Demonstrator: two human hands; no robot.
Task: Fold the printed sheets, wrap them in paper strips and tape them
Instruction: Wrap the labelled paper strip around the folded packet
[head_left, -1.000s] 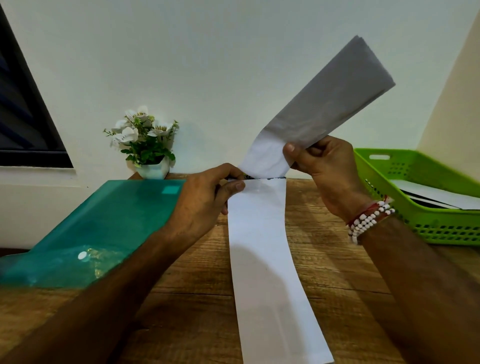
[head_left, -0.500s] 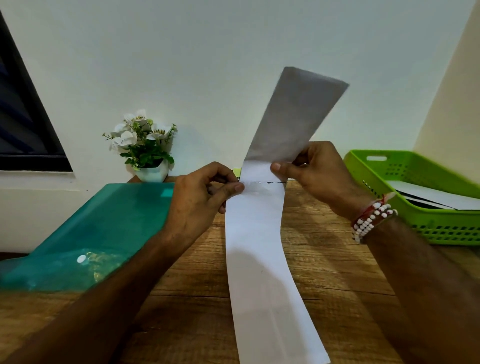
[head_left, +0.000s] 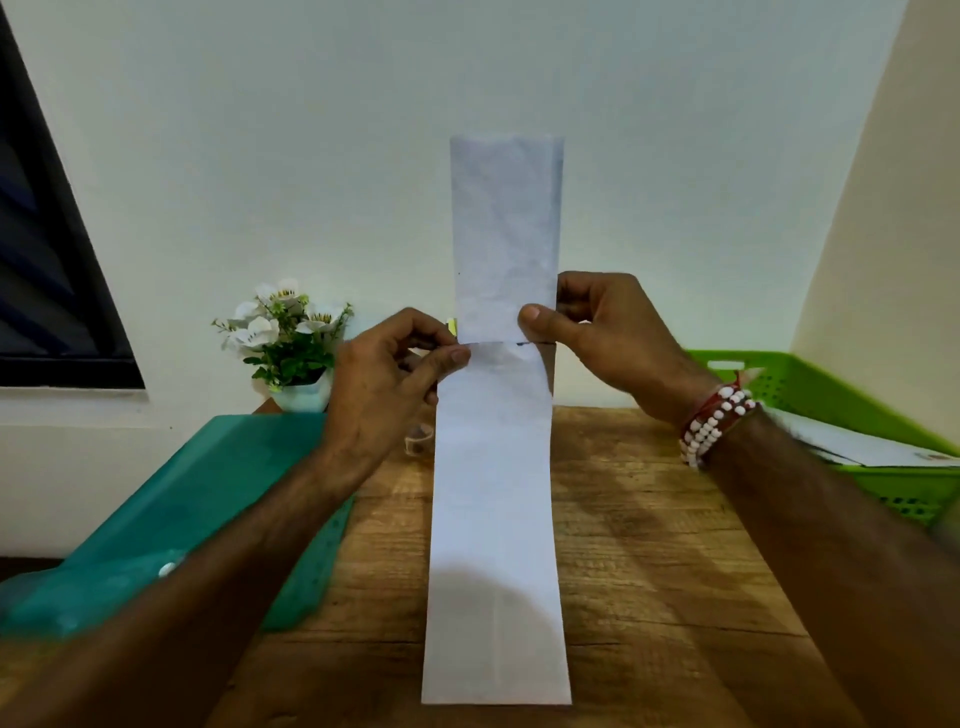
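A long white folded sheet (head_left: 493, 519) is held up over the wooden table (head_left: 649, 545), its lower end resting near the front edge. Its upper part (head_left: 506, 228) stands straight up above a crosswise crease at my fingers. My left hand (head_left: 389, 384) pinches the sheet's left edge just below the crease. My right hand (head_left: 602, 327) pinches the right edge at the crease, thumb in front. A small roll of clear tape (head_left: 418, 439) lies on the table behind my left hand, partly hidden.
A teal plastic folder (head_left: 208, 493) lies at the left of the table. A green basket (head_left: 831, 384) with white sheets (head_left: 872, 449) stands at the right. A small white pot of flowers (head_left: 291, 343) sits against the back wall.
The upper part of the sheet swung from leaning right to standing upright. Both hands rose a little while keeping their pinch on the sheet.
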